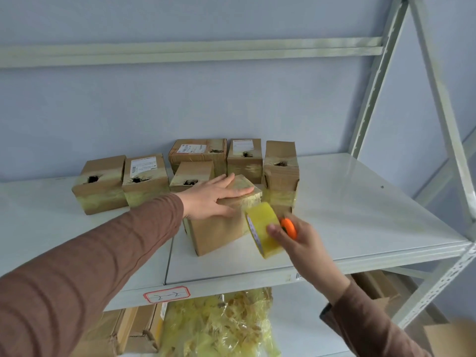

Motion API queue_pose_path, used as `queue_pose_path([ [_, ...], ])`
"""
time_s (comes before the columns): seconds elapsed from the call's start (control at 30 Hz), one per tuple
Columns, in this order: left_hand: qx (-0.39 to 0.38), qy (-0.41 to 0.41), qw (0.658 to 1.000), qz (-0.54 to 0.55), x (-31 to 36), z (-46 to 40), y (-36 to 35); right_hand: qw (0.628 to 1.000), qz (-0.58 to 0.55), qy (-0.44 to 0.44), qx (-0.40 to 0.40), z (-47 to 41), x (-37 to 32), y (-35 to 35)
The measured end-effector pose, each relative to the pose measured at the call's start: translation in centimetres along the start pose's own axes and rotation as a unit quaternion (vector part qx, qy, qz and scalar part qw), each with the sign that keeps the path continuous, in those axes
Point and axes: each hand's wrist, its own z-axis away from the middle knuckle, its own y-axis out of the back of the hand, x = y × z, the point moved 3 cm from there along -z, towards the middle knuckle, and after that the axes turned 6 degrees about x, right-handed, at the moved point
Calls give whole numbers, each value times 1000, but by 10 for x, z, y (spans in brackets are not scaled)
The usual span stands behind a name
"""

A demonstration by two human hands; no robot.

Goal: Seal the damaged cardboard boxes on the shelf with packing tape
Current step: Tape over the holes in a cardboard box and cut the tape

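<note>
A cardboard box (pixel 216 231) stands near the front of the white shelf (pixel 347 215), with yellowish tape across its top. My left hand (pixel 211 199) lies flat on the box's top, fingers straight. My right hand (pixel 296 238) grips a roll of yellow packing tape (pixel 262 229) together with an orange cutter (pixel 289 228), held just right of the box. Behind stand several more boxes with torn holes, among them one at the left (pixel 99 185) and a tall one at the right (pixel 280 173).
A shelf beam (pixel 180 51) runs overhead, and a grey upright post with a diagonal brace (pixel 438 99) rises on the right. Below the shelf lie a bag of crumpled yellow tape scraps (pixel 219 325) and more cartons (pixel 134 331). A red-edged label (pixel 167 294) marks the shelf's front lip.
</note>
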Motion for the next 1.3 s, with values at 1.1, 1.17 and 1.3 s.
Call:
queue_pose_path([
  [1.1,98,-86,986,-107,9,-11,-18,993,-94,-24,-68,-25,-5,0],
  [1.17,78,-84,990,-83,7,-13,-17,993,-106,-26,-35,-28,-6,-1],
  [1.3,22,-72,996,-38,-1,-15,-18,996,-76,-38,-6,-13,-4,-6],
])
